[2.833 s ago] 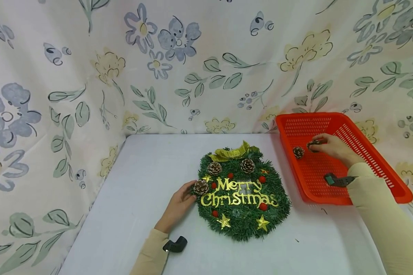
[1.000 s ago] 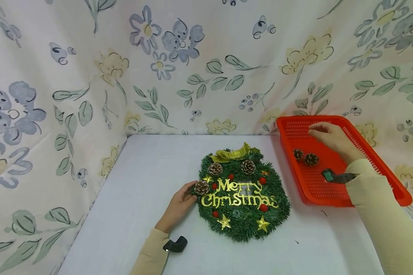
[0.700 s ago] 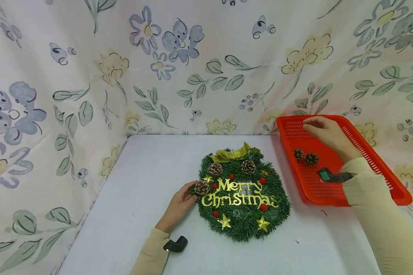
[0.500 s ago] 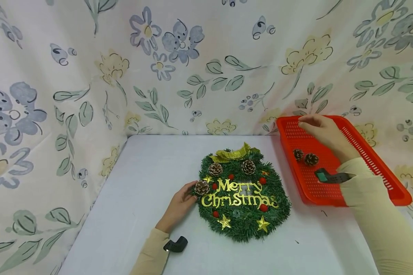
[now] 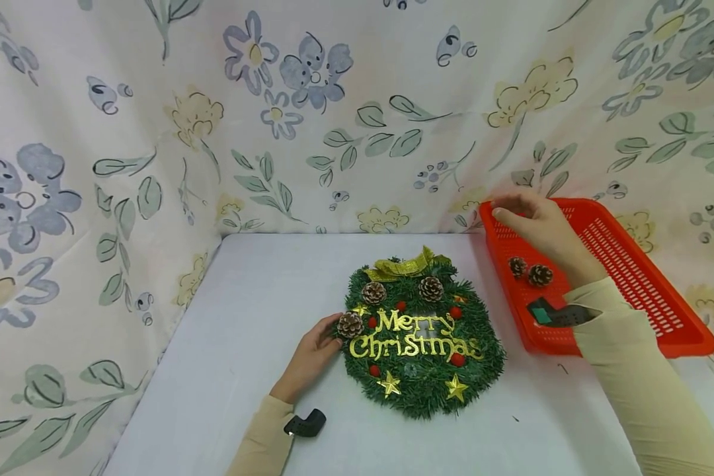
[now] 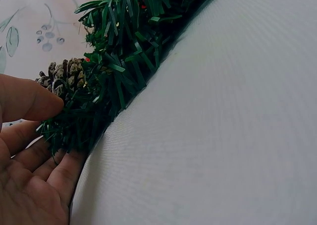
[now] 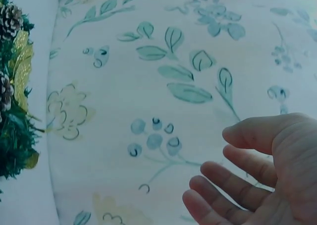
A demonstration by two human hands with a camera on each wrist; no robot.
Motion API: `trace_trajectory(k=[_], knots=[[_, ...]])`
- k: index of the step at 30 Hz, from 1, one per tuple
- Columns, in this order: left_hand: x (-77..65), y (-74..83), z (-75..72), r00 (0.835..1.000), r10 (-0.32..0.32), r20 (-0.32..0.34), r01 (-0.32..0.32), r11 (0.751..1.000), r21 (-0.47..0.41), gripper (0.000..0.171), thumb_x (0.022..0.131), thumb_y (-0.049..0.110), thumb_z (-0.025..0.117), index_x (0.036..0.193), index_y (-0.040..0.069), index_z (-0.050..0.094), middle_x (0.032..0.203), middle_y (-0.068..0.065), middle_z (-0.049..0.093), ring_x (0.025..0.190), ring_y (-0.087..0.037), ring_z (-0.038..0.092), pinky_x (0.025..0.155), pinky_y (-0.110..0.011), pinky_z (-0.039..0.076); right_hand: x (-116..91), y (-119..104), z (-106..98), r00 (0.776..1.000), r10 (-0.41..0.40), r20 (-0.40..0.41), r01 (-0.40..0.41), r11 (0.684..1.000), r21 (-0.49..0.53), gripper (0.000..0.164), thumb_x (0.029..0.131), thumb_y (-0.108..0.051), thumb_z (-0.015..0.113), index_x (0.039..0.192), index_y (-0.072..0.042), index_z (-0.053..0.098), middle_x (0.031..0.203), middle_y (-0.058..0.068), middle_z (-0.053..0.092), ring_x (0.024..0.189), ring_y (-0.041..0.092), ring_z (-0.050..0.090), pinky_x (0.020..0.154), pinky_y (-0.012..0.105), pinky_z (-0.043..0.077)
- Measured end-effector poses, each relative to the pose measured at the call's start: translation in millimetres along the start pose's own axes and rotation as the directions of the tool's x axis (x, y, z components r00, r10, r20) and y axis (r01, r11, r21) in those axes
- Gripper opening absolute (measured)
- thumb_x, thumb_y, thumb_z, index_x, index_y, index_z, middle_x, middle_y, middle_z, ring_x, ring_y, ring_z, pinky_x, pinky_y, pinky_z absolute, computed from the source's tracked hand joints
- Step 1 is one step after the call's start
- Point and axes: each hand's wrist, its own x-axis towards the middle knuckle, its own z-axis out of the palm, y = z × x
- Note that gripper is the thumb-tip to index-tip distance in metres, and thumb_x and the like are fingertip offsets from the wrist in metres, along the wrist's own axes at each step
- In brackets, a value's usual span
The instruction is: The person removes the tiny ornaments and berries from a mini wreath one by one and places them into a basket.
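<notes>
A green Christmas wreath (image 5: pixel 422 400) lies on the white table, with gold "Merry Christmas" lettering (image 5: pixel 416 347), gold stars, red balls and a gold ribbon bow (image 5: pixel 401 266). My left hand (image 5: pixel 312 350) grips its left edge beside a pine cone (image 5: pixel 350 324). In the left wrist view the thumb (image 6: pixel 37 101) lies over the greenery and the other fingers reach under it. My right hand (image 5: pixel 538 225) hovers over the far left rim of the red basket (image 5: pixel 684 345). Its fingers are apart and loosely bent, holding nothing, as the right wrist view shows.
Two loose pine cones (image 5: pixel 539 275) lie in the basket near its left wall. A floral curtain (image 5: pixel 357 132) hangs behind and to the left of the table (image 5: pixel 250 291). A small dark scrap (image 5: pixel 563 368) lies in front of the basket.
My right hand set a pine cone down beside another in the basket, let go, and moved up and left toward the basket's far left corner. My left hand stayed on the wreath.
</notes>
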Motion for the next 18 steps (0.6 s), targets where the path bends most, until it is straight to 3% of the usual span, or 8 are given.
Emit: trace_trajectory(k=[6, 13, 18], knots=[[0.2, -1.1, 0.8, 1.000, -0.013, -0.005, 0.013, 1.000, 0.008, 0.056, 0.100, 0.001, 0.056, 0.154, 0.008, 0.042, 0.158, -0.018, 0.043, 0.144, -0.038, 0.046, 0.114, -0.041, 0.046, -3.3, -14.7, 8.9, 1.000, -0.018, 0.002, 0.018, 1.000, -0.007, 0.042, 0.102, -0.041, 0.059, 0.135, -0.015, 0.058, 0.119, -0.017, 0.062, 0.106, -0.001, 0.059, 0.082, 0.010, 0.049], [-0.7, 0.7, 1.0, 1.000, -0.020, -0.014, 0.020, 1.000, 0.012, 0.056, 0.100, 0.001, 0.056, 0.154, 0.008, 0.042, 0.158, -0.018, 0.043, 0.143, -0.038, 0.046, 0.114, -0.041, 0.046, -9.2, -29.6, 22.6, 0.999, -0.033, 0.027, 0.033, 0.999, 0.026, 0.042, 0.101, -0.040, 0.061, 0.135, -0.015, 0.059, 0.128, -0.005, 0.062, 0.111, 0.007, 0.061, 0.085, 0.010, 0.050], [-0.5, 1.5, 0.9, 1.000, -0.017, -0.005, 0.017, 1.000, 0.025, 0.056, 0.100, 0.001, 0.055, 0.154, 0.007, 0.042, 0.158, -0.019, 0.042, 0.144, -0.039, 0.045, 0.114, -0.043, 0.046, -10.8, -37.7, 33.1, 0.998, -0.055, 0.037, 0.053, 0.997, 0.062, 0.043, 0.101, -0.037, 0.062, 0.136, -0.014, 0.059, 0.131, -0.001, 0.062, 0.110, 0.002, 0.062, 0.087, 0.008, 0.050]])
